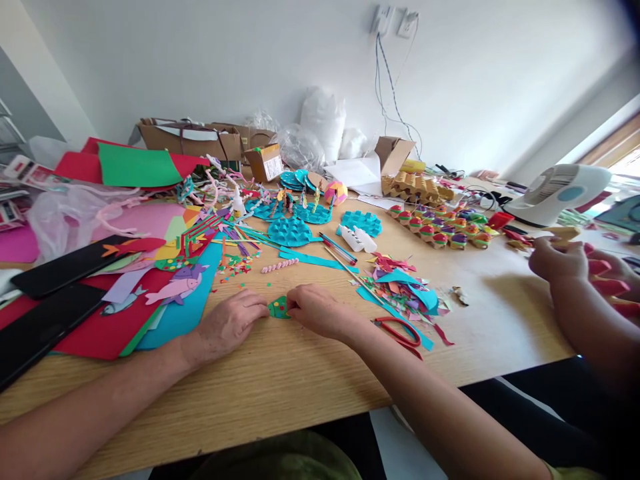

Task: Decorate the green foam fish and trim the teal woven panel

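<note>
On the wooden table (280,373) lies a small green paper fish (278,307) with red and yellow dots, between my hands. The fingertips of my left hand (227,327) are pressed together at its left end, holding it against the tabletop. My right hand (320,310) is closed in a pinch over the right end; its fingers cover that part and whatever may be between them. Just beyond lie a pink twisted strip (279,265) and tiny coloured paper dots (240,263).
Right of my hands lie red-handled scissors (400,332), a wooden stick (353,272) and paper scraps (400,283). Paper fish (173,288) rest on coloured sheets at left. Blue egg-carton pieces (290,231) stand behind. A co-worker's hands (560,257) hold something red at right.
</note>
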`<state>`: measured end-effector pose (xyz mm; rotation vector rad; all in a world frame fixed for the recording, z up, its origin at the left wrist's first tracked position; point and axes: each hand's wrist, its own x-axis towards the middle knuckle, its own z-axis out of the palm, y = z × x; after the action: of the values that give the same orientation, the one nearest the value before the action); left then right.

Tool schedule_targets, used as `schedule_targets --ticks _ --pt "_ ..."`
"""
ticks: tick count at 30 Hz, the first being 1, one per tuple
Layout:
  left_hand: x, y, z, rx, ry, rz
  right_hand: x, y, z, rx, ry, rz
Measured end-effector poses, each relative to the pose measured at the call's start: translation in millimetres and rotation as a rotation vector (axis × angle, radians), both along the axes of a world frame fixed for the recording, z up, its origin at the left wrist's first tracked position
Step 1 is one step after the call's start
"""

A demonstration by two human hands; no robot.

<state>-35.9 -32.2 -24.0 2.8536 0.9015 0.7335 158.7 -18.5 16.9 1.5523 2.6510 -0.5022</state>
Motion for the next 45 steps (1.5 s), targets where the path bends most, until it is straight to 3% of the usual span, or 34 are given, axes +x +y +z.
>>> schedule_targets --ticks 28,35,45 --pt "-0.7 -0.1 -0.6 -0.036 0.002 0.009 -2.0 3.6 -4.7 0.073 -0.084 0.022" --pt "-0.8 0.3 -2.0 -0.036 -0.003 0.011 1.4 2.6 3.8 0.033 -0.021 0.018" --pt "-0.4 1.1 -1.6 -0.035 0.005 0.003 -2.3 5.3 2.2 -0.016 0.002 0.001"
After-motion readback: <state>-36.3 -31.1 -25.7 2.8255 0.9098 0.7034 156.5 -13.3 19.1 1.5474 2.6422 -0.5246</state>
